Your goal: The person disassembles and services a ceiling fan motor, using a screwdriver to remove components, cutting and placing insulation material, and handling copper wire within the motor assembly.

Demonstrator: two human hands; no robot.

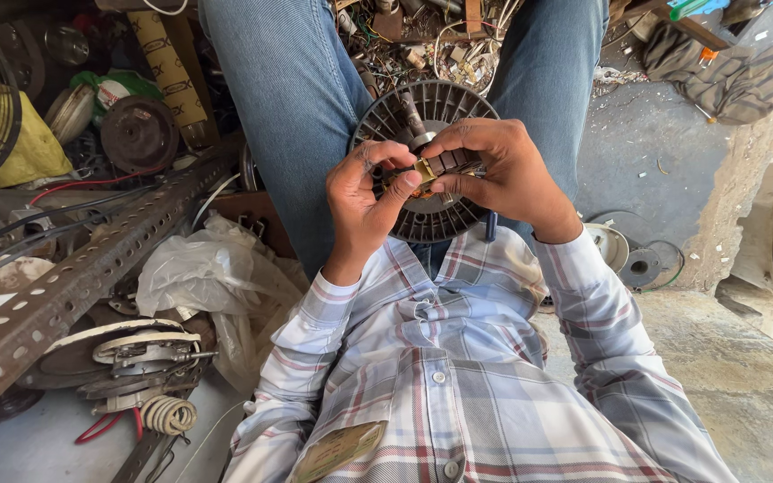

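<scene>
The person sits with both legs in blue jeans stretched forward, and a round grey ribbed plastic fan-motor housing (pixel 422 170) rests on the lap between the thighs. Both hands meet just above the middle of that housing. The left hand (pixel 364 201) comes in from the lower left with its thumb and fingertips pressed together on a small brass-coloured metal piece (pixel 424 170), pinching it at its near end. The right hand (pixel 503 170) curls over from the right, its fingers bent and closed on the same piece from the far side, so the two hands touch each other around it; a dark ribbed part lies under the right fingertips, though whether it belongs to the piece or the housing cannot be told. The sleeves are of a pale plaid shirt with red and grey lines. To the left, a long rusty perforated steel angle bar (pixel 73 277) runs diagonally across the clutter, with a crumpled clear plastic bag (pixel 203 277) just beside it. Near the lower left lies a dismantled motor with a coil of cream winding wire (pixel 167 413). A striped grey cloth (pixel 726 72) lies well apart on the concrete floor at the upper right.
</scene>
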